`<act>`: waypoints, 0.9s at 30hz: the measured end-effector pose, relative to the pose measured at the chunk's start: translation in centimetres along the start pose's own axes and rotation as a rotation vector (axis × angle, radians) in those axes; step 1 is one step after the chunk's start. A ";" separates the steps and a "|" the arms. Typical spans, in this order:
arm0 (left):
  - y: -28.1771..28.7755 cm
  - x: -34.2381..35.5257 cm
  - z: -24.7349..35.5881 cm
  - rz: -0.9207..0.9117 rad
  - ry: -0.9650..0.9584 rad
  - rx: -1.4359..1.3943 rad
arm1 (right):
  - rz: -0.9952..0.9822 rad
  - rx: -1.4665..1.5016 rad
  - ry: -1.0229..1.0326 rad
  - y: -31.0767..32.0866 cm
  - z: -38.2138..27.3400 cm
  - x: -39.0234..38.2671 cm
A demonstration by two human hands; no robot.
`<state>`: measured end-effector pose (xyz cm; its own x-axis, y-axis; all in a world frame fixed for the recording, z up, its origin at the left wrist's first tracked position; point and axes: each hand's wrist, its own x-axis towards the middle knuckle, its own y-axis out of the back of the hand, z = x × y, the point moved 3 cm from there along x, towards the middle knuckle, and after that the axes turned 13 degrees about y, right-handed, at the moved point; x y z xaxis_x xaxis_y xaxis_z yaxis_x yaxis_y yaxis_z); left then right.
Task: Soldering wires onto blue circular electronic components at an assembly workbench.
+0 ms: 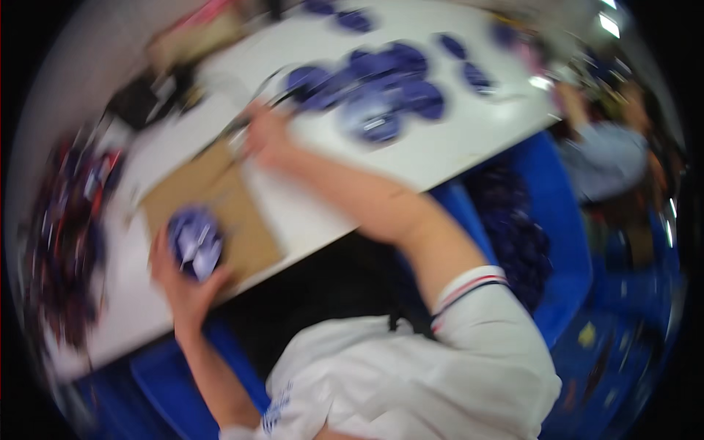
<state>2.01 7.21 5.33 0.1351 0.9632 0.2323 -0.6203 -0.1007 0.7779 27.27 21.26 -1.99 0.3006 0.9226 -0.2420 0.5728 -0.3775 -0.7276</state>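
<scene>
Cupping the purple disc in the left hand, over the brown board near the counter's front edge — best gripping evenly by the rim; placing the right hand near the board's far corner — blurring too much to tell its grip.

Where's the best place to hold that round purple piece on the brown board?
Probably grip the round purple piece by its outer edge, from the near side: its rounded outline lets a hand straddle it, as the left hand does.
</scene>
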 end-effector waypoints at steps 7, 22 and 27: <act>3.6 2.5 1.2 -0.235 -0.072 -0.013 | -0.096 0.048 0.073 -1.7 -2.8 -2.9; -2.7 1.7 4.9 0.128 0.419 0.454 | 0.036 0.013 0.023 -1.8 -3.4 -3.5; 1.4 1.9 0.7 -0.156 0.079 0.134 | 0.081 -0.676 0.606 -4.4 1.8 -5.1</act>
<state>1.96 8.77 7.25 0.1569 0.9857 0.0610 -0.4874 0.0236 0.8729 21.84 18.38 1.23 0.5991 0.7631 0.2423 0.8001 -0.5819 -0.1456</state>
